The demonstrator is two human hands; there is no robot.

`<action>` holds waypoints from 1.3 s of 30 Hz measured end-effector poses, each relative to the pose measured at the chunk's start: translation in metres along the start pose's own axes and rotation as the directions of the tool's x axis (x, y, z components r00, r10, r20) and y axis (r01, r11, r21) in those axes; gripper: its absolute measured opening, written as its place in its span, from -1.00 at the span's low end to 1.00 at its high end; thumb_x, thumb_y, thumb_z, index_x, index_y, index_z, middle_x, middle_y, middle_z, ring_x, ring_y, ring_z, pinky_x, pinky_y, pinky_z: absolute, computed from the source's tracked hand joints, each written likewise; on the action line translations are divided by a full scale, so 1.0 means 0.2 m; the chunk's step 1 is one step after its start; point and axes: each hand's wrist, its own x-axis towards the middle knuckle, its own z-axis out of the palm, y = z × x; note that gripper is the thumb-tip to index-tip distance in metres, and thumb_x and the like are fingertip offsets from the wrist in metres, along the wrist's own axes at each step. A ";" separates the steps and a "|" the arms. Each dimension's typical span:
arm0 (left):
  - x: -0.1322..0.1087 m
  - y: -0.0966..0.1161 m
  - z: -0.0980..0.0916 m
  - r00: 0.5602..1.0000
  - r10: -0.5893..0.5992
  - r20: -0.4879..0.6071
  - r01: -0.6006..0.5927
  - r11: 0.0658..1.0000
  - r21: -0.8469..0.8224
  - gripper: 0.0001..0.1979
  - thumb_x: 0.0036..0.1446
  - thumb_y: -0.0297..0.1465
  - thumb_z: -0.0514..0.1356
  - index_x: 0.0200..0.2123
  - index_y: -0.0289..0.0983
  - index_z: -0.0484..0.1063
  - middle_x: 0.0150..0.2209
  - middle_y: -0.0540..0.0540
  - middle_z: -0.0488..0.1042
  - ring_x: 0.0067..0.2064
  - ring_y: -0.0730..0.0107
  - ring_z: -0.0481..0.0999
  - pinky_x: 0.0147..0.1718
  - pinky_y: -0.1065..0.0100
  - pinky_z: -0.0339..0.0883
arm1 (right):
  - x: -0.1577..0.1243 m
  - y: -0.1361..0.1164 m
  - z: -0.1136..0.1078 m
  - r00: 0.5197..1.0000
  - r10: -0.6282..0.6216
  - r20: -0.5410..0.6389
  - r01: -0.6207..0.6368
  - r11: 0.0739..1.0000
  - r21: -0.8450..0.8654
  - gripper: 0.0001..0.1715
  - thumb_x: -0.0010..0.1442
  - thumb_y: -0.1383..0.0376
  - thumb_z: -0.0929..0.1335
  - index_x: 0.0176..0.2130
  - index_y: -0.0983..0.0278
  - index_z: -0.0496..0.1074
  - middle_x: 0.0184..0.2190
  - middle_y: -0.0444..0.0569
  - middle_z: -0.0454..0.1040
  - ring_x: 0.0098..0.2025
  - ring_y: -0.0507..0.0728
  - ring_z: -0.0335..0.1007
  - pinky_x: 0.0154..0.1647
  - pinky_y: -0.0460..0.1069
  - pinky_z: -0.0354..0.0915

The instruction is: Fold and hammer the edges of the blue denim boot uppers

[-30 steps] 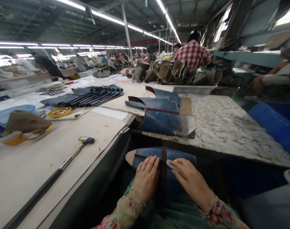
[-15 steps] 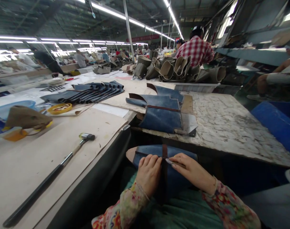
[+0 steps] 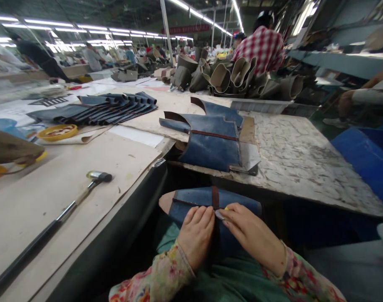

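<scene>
Below the bench's near edge, on our lap, we pin the blue leather piece [image 3: 207, 201] flat with our left hand [image 3: 196, 237]; our right hand [image 3: 252, 237] pinches a small tool [image 3: 220, 214] against its brown strip [image 3: 215, 198].

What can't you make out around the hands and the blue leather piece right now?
Head view only:
- Small tool in the right hand: mostly hidden by the fingers; only a pale tip and a bit of yellow show.
- Lower part of the blue leather piece: hidden under both hands.
- Left hand: palm side hidden, so its grip is unclear.
- Hammer: handle end cut off by the left frame edge.
</scene>
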 end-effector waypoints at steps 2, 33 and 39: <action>0.02 0.00 0.00 0.999 0.029 0.015 -0.029 1.000 -0.001 -0.67 0.20 -0.50 -0.11 -0.05 -0.35 0.34 -0.02 -0.07 0.40 -0.02 0.33 0.29 0.10 0.28 -0.06 | 0.00 0.00 0.03 1.000 -0.008 -0.025 0.007 0.999 -0.034 -0.67 0.22 0.36 0.19 -0.03 0.23 0.33 -0.21 -0.02 0.36 -0.17 0.11 0.30 -0.10 0.05 0.32; -0.08 -0.12 -0.06 0.984 -0.172 0.046 0.176 0.977 -0.119 -0.67 0.18 -0.48 -0.02 0.01 -0.21 0.28 0.01 -0.02 0.39 0.04 0.36 0.29 0.02 0.25 0.04 | 0.13 -0.04 0.13 0.958 -0.252 -0.134 0.227 0.958 -0.176 -0.70 0.20 0.38 0.21 -0.10 0.25 0.41 -0.15 -0.02 0.44 -0.09 0.13 0.29 -0.03 0.08 0.30; -0.13 -0.21 -0.09 0.977 -0.199 0.077 0.205 0.975 -0.088 -0.66 0.18 -0.48 -0.02 0.02 -0.22 0.28 0.01 -0.03 0.39 0.04 0.34 0.29 0.02 0.26 0.03 | 0.23 -0.11 0.17 0.957 -0.283 -0.065 0.265 0.943 -0.202 -0.70 0.20 0.41 0.22 -0.09 0.27 0.40 -0.14 -0.02 0.43 -0.09 0.16 0.26 -0.02 0.09 0.29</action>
